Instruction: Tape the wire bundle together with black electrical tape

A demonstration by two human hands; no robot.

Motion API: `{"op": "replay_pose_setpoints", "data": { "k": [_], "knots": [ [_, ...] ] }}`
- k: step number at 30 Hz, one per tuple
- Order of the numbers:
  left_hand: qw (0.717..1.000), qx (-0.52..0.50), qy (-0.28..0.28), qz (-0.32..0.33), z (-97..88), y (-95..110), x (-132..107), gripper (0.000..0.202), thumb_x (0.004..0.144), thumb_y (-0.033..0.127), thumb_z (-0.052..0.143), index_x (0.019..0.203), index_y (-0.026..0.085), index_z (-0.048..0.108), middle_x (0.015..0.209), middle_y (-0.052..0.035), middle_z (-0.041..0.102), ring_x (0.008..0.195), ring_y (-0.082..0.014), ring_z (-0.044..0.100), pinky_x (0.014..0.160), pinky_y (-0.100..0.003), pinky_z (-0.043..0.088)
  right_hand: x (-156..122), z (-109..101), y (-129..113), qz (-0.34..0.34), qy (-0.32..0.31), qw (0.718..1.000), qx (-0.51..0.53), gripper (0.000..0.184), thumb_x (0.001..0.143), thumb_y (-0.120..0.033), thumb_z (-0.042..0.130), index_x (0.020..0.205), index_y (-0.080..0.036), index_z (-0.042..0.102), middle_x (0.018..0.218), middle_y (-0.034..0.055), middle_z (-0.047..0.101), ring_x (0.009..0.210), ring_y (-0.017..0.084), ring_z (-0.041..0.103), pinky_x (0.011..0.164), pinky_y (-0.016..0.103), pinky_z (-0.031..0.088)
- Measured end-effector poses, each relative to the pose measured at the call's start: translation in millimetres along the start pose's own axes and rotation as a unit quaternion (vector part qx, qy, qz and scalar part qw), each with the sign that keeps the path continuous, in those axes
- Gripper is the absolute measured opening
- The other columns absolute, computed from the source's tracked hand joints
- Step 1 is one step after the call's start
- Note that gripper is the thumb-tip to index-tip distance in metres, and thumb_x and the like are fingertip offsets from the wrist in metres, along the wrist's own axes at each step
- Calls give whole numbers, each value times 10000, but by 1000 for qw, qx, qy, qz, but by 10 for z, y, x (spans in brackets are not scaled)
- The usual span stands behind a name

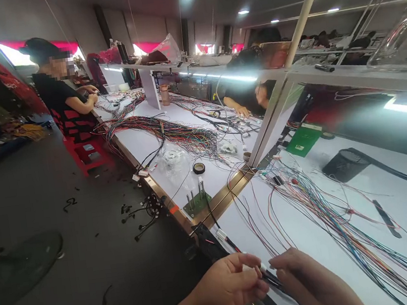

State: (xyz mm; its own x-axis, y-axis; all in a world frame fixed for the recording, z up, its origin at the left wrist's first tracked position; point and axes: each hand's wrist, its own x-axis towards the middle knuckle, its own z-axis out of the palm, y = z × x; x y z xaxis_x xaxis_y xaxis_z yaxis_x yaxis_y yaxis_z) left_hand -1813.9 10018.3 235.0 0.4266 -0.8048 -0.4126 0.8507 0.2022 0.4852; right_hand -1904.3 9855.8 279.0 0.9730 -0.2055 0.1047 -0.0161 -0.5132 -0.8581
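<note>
My left hand is closed in a pinch, thumb against bent fingers, on a thin wire end near a small white connector. Black cables run from there down under my right hand, whose fingers are curled around them; its palm side is hidden. Just beyond my left fingers, a white plug with red and black wires lies at the table's front edge. A long bundle of colored wires stretches across the white table to my right.
A green plate with metal posts stands ahead at the edge, near a black tape roll. Farther off lies a big wire bundle. A shelf post rises ahead. One co-worker sits left; another person works behind the shelf.
</note>
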Motion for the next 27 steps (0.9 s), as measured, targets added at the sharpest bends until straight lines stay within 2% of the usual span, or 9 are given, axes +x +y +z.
{"op": "replay_pose_setpoints", "data": {
  "k": [4,9,14,19,27],
  "knots": [
    [999,-48,-8,4,-35,34,-35,271,741,158,753,974,123,620,866,-78,648,666,-91,602,637,-194,423,38,116,47,-12,26,996,-82,161,884,-387,551,829,-264,640,775,1,651,671,130,618,592,198,517],
    [997,-80,22,5,10,29,-42,319,673,116,799,959,94,658,867,-69,650,743,-128,642,729,-226,478,4,171,113,-11,26,992,-127,170,902,-383,533,829,-261,627,800,8,648,682,137,616,596,211,510],
    [993,-96,56,-25,23,0,-25,250,758,116,725,988,107,626,824,-84,658,713,-132,640,687,-232,493,-59,161,91,-55,48,983,-168,174,925,-356,504,826,-253,603,806,6,635,679,129,612,595,213,500],
    [988,-143,59,-17,48,-41,-21,204,826,85,645,1024,110,600,873,-93,658,809,-121,643,782,-223,499,-103,162,29,-85,81,969,-219,153,944,-333,482,861,-243,575,811,-7,620,680,118,600,602,229,476],
    [987,-137,80,-35,134,-76,-6,165,847,63,605,1010,86,625,844,-63,642,710,-82,622,751,-195,515,-167,183,33,-108,72,962,-240,117,962,-274,458,908,-238,555,853,-1,596,719,109,584,620,237,447]
  ]
}}
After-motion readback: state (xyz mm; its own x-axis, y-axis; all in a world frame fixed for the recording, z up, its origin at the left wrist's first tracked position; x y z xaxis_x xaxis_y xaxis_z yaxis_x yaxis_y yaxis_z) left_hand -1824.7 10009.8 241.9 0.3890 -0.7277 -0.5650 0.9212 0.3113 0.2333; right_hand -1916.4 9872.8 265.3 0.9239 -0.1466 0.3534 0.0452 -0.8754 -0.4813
